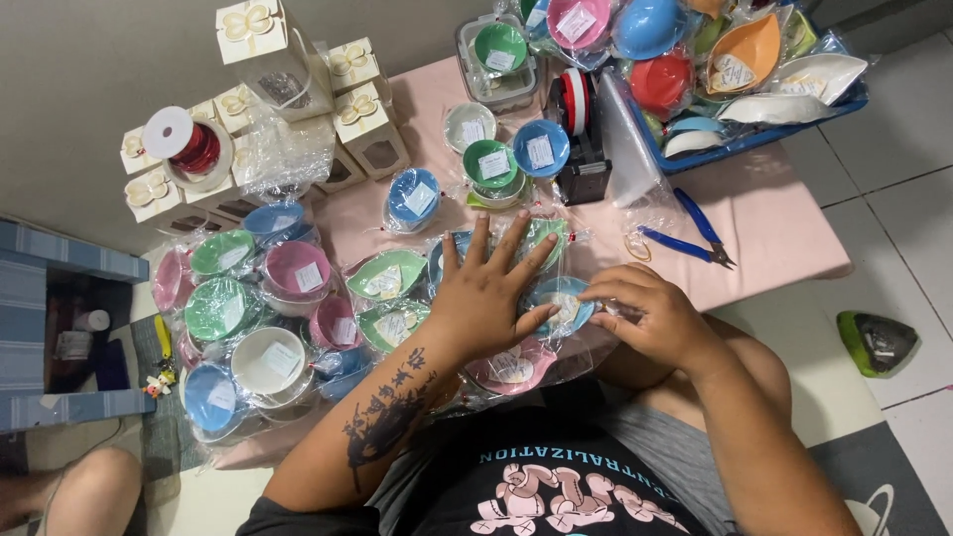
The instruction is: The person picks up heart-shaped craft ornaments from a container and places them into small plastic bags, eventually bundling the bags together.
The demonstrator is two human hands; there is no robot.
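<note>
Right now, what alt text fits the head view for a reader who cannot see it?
The left hand lies flat on a wrapped blue dish while the right hand pinches its plastic edge. Wrapped colourful bowls crowd the pink table, and blue pliers lie nearby.

Home floor: low table [784, 233], tiles [893, 199]

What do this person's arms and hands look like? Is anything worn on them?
Both arms are bare, with no sleeves reaching the forearms. The left forearm carries a large dark tattoo of ink-splash shapes and script-like marks. The left hand and right hand wear no gloves; no rings or watch show. The shirt is dark with a printed design.
</note>
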